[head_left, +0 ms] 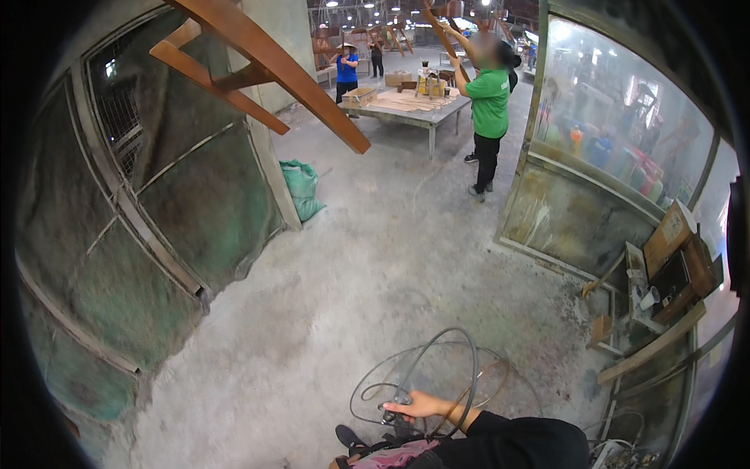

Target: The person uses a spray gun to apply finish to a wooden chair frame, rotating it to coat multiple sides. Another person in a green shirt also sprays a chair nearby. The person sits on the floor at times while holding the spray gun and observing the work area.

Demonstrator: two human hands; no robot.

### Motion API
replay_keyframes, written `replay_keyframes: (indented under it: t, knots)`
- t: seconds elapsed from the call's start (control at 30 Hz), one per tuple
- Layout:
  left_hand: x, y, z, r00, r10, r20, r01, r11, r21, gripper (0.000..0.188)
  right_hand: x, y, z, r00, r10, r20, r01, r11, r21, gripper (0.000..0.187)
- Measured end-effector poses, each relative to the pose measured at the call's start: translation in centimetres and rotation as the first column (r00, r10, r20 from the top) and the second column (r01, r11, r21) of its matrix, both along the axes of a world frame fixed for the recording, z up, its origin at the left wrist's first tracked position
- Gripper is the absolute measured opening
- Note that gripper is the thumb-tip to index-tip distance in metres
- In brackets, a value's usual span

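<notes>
Low in the view, my right hand is closed around a small dark spray gun, partly hidden by my fingers. A thin dark hose loops up around the hand and back over my forearm. My left hand does not show. Up at the left hangs a brown wooden furniture frame, well apart from my right hand; its upper end is cut off by the picture's edge.
Stained booth walls stand left and right. A green sack leans by the left wall; a cluttered rack is at the right. Ahead, a person in green lifts a wooden piece near a loaded table. Others stand farther back.
</notes>
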State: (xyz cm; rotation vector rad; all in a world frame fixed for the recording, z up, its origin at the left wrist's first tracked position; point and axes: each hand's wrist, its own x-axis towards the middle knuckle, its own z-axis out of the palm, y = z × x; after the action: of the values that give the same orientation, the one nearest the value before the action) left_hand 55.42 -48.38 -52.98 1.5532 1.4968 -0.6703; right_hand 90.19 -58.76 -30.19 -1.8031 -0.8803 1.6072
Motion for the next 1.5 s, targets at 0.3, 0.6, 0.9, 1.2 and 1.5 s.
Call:
replay_keyframes:
  t: [0.3, 0.6, 0.9, 1.2, 1.5]
  knots:
    - [-1.2, 0.6, -1.5, 0.992, 0.091, 0.084, -0.101, 0.986, 0.129, 0.087, 0.1, -0.2, 1.7, 0.998, 0.062, -0.029, -0.061, 0.997, 0.05, 0.066]
    - [0.0, 3.1, 0.1, 0.959, 0.183, 0.217, -0.25, 0.906, 0.341, 0.069, 0.4, -1.0, 2.9, 0.999, 0.034, -0.029, -0.031, 0.995, 0.092, 0.067]
    - [-2.0, 3.8, 1.5, 0.597, 0.648, 0.474, -0.735, 0.678, -0.001, 0.07, 0.3, -0.9, 2.0, 0.998, 0.032, -0.054, -0.021, 0.983, 0.185, 0.059]
    - [-3.5, -0.6, 5.6, 0.115, 0.852, 0.51, -0.665, 0.448, -0.598, 0.074, 0.3, -0.3, 0.7, 0.998, 0.058, -0.031, -0.053, 0.985, 0.164, 0.05]
    - [-6.1, -3.5, 6.1, -0.031, 0.905, 0.423, -0.704, 0.281, -0.652, 0.074, 0.6, 0.8, 4.3, 0.981, 0.134, -0.144, -0.074, 0.93, 0.359, 0.05]
